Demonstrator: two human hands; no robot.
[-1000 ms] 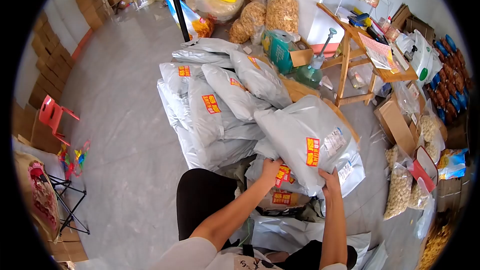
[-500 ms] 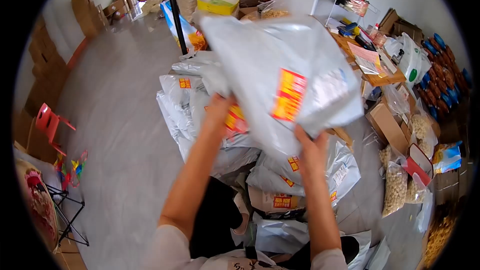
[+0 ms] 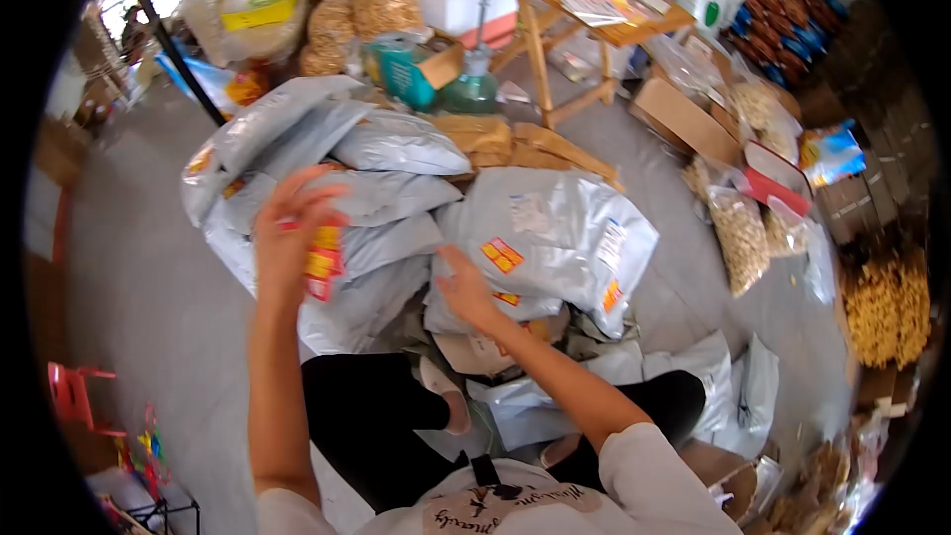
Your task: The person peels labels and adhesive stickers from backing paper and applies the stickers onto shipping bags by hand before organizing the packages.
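Note:
Grey plastic mailing bags with red and yellow labels lie in a heap (image 3: 376, 200) on the floor before me. My left hand (image 3: 295, 223) is over the left part of the heap, slightly blurred, its fingers apart and nothing in it. Beside a flat bag (image 3: 570, 228) with white labels, my right hand (image 3: 462, 282) is held with fingers spread and empty. At the far left of the heap, one bag (image 3: 267, 124) leans over the others. More grey bags (image 3: 555, 401) lie between and beside my knees.
Behind the heap stand a green sprayer (image 3: 472, 89), a teal package (image 3: 401, 71) and bags of dried food (image 3: 388, 2). A wooden table (image 3: 634, 32) holds papers. To the right are an open carton (image 3: 688, 119) and a bag of pale pieces (image 3: 738, 238). A red chair (image 3: 74, 396) stands left.
The bag that both hands were lifting has been let go, and both hands are empty. Bags at the heap's left now lie differently. The view has turned to the right.

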